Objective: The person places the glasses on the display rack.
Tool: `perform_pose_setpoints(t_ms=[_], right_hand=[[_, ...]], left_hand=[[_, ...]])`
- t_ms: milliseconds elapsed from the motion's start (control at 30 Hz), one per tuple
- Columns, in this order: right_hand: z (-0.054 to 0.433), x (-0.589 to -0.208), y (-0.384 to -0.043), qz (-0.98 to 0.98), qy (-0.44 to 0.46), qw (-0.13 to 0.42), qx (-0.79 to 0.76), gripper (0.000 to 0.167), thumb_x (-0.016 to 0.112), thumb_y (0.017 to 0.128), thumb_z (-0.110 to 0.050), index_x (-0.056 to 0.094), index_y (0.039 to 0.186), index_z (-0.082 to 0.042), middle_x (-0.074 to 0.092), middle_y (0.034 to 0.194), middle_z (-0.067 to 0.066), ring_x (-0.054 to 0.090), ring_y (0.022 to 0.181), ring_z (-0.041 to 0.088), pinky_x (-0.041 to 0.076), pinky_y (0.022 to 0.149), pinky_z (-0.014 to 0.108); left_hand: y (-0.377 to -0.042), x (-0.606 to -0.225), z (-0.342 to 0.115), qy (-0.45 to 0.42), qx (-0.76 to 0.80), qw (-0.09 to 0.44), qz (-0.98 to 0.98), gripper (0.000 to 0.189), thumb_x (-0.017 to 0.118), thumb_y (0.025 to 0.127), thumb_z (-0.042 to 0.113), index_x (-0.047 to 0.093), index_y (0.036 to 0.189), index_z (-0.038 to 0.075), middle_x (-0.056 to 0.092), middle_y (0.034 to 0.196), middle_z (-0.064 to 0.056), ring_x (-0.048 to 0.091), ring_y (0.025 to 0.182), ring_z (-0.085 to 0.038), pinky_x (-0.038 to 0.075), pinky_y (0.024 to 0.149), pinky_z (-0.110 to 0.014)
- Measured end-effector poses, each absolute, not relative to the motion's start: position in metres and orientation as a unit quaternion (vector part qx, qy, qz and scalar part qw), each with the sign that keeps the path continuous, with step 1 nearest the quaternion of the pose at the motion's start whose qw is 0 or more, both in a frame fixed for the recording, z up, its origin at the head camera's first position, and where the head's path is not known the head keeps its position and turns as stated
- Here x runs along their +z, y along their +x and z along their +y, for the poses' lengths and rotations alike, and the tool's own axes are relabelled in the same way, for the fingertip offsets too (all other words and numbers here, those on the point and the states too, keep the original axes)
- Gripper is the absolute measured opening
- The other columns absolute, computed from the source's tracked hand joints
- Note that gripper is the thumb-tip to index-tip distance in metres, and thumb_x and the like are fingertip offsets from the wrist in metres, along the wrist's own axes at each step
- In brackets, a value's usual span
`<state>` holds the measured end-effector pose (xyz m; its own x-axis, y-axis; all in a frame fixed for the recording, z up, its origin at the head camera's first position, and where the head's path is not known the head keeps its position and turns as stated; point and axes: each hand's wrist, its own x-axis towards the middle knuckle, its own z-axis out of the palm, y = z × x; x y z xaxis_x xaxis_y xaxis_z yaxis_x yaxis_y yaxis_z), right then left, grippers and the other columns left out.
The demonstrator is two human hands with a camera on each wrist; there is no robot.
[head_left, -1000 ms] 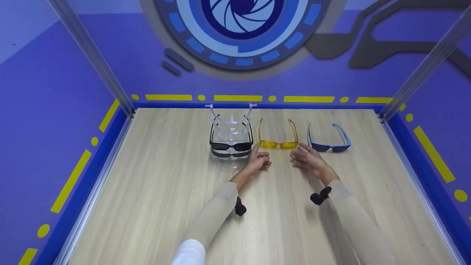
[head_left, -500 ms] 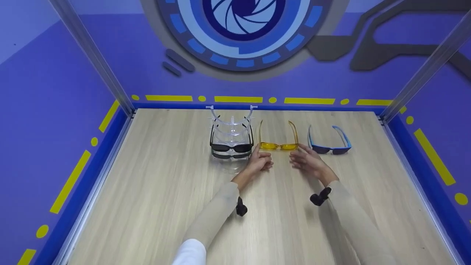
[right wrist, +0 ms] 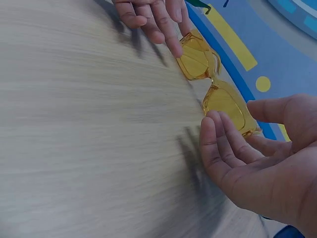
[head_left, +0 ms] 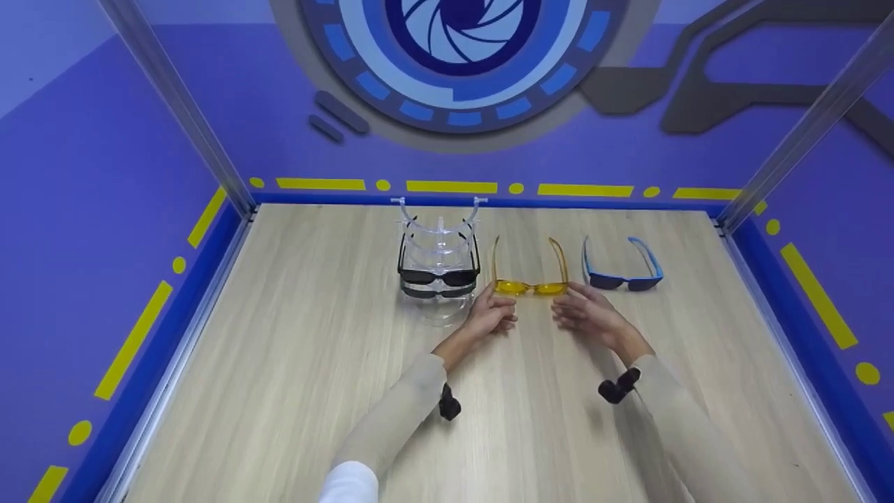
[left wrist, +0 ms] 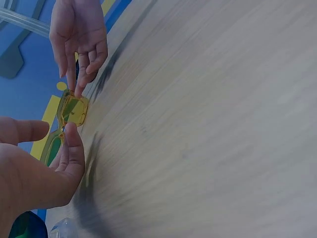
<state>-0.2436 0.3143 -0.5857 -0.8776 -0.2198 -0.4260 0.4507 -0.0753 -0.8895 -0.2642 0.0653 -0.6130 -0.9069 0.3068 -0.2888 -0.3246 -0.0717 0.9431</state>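
Observation:
Yellow sunglasses (head_left: 513, 287) with see-through yellow lenses face me, temples pointing to the back wall. My left hand (head_left: 489, 314) holds their left end, fingertips at the frame's corner. At the opposite end, my right hand (head_left: 592, 314) holds the other corner between thumb and index finger, the remaining fingers loosely bent below the lens. The right wrist view shows both yellow lenses (right wrist: 225, 106) between the two hands. In the left wrist view, my left fingers partly hide the nearer lens.
Left of my hands stands a clear display rack (head_left: 441, 244) carrying black sunglasses (head_left: 440, 278) and another dark-lensed pair (head_left: 438, 293) below. Blue-framed sunglasses (head_left: 624, 282) lie on the wooden table (head_left: 279, 391) to the right. Purple panels (head_left: 237, 105) enclose the back and sides.
The yellow sunglasses have come a little toward me, with both hands at their ends. My hands have drawn back slightly. The rack and blue-framed sunglasses stay where they were.

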Motion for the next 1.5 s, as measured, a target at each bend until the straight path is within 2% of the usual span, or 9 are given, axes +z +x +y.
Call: perform_pose_setpoints(t_ms=[233, 467, 633, 800, 1033, 1167, 1267, 1400, 1500], right_hand=[[0.325, -0.587, -0.219, 0.630, 0.101, 0.256, -0.726, 0.076, 0.052, 0.108, -0.018, 0.002, 0.164, -0.005, 0.073, 0.124, 0.005, 0.071, 0.109, 0.017, 0.059, 0.097, 0.035], [0.337, -0.582, -0.192, 0.633, 0.089, 0.281, -0.716, 0.075, 0.052, 0.108, -0.020, 0.005, 0.163, -0.002, 0.073, 0.126, 0.009, 0.070, 0.112, 0.018, 0.059, 0.097, 0.035], [0.337, -0.581, -0.176, 0.635, 0.088, 0.295, -0.709, 0.077, 0.056, 0.107, -0.022, 0.008, 0.163, -0.002, 0.072, 0.127, 0.012, 0.070, 0.112, 0.017, 0.059, 0.097, 0.034], [0.339, -0.584, -0.164, 0.650, 0.059, 0.302, -0.695, 0.075, 0.055, 0.107, -0.022, 0.010, 0.162, 0.000, 0.072, 0.128, 0.012, 0.070, 0.113, 0.017, 0.058, 0.099, 0.035], [0.349, -0.583, -0.169, 0.691, 0.055, 0.251, -0.676, 0.069, 0.055, 0.107, -0.020, 0.018, 0.160, 0.003, 0.071, 0.129, 0.008, 0.070, 0.111, 0.016, 0.059, 0.097, 0.033], [0.353, -0.583, -0.178, 0.695, 0.086, 0.199, -0.686, 0.067, 0.056, 0.106, -0.021, 0.023, 0.161, -0.001, 0.072, 0.127, 0.001, 0.070, 0.110, 0.013, 0.058, 0.098, 0.032], [0.352, -0.586, -0.184, 0.687, 0.093, 0.178, -0.698, 0.068, 0.057, 0.106, -0.022, 0.022, 0.161, -0.003, 0.071, 0.130, -0.001, 0.068, 0.116, 0.011, 0.056, 0.104, 0.032], [0.349, -0.593, -0.187, 0.671, 0.092, 0.185, -0.712, 0.071, 0.057, 0.106, -0.021, 0.018, 0.163, -0.004, 0.062, 0.144, 0.007, 0.064, 0.125, 0.012, 0.050, 0.113, 0.035], [0.346, -0.599, -0.192, 0.663, 0.090, 0.203, -0.715, 0.071, 0.056, 0.107, -0.021, 0.016, 0.163, -0.005, 0.048, 0.156, 0.017, 0.061, 0.129, 0.013, 0.045, 0.117, 0.036]], left_hand=[[-0.245, -0.613, 0.046, 0.030, 0.716, 0.264, 0.645, 0.074, 0.061, 0.096, -0.001, 0.023, 0.160, 0.000, 0.064, 0.133, -0.028, 0.066, 0.073, -0.010, 0.055, 0.056, -0.019], [-0.230, -0.612, 0.022, 0.070, 0.675, 0.339, 0.652, 0.068, 0.064, 0.099, 0.008, 0.032, 0.159, 0.006, 0.070, 0.125, -0.024, 0.068, 0.073, -0.010, 0.052, 0.059, -0.020], [-0.221, -0.611, 0.007, 0.085, 0.662, 0.359, 0.653, 0.062, 0.063, 0.098, 0.009, 0.040, 0.156, 0.007, 0.070, 0.128, -0.021, 0.069, 0.079, -0.011, 0.051, 0.062, -0.021], [-0.217, -0.610, -0.007, 0.102, 0.652, 0.381, 0.647, 0.062, 0.063, 0.099, 0.008, 0.039, 0.156, 0.008, 0.068, 0.132, -0.021, 0.068, 0.084, -0.012, 0.053, 0.068, -0.022], [-0.227, -0.607, -0.020, 0.074, 0.654, 0.363, 0.659, 0.059, 0.063, 0.099, 0.008, 0.042, 0.154, 0.004, 0.068, 0.130, -0.024, 0.069, 0.090, -0.015, 0.060, 0.081, -0.028], [-0.239, -0.606, -0.016, 0.047, 0.676, 0.334, 0.655, 0.062, 0.062, 0.098, 0.005, 0.038, 0.156, 0.004, 0.063, 0.138, -0.023, 0.068, 0.095, -0.016, 0.061, 0.090, -0.033], [-0.245, -0.607, -0.009, 0.028, 0.695, 0.316, 0.645, 0.067, 0.061, 0.098, 0.003, 0.033, 0.158, 0.005, 0.057, 0.144, -0.023, 0.068, 0.103, -0.019, 0.059, 0.098, -0.037], [-0.249, -0.608, 0.002, 0.017, 0.712, 0.307, 0.631, 0.069, 0.059, 0.098, -0.001, 0.029, 0.160, 0.005, 0.053, 0.149, -0.024, 0.066, 0.118, -0.027, 0.054, 0.107, -0.042], [-0.252, -0.610, 0.008, 0.020, 0.719, 0.304, 0.624, 0.069, 0.058, 0.098, -0.002, 0.028, 0.160, 0.004, 0.051, 0.150, -0.025, 0.065, 0.120, -0.027, 0.053, 0.109, -0.043]])
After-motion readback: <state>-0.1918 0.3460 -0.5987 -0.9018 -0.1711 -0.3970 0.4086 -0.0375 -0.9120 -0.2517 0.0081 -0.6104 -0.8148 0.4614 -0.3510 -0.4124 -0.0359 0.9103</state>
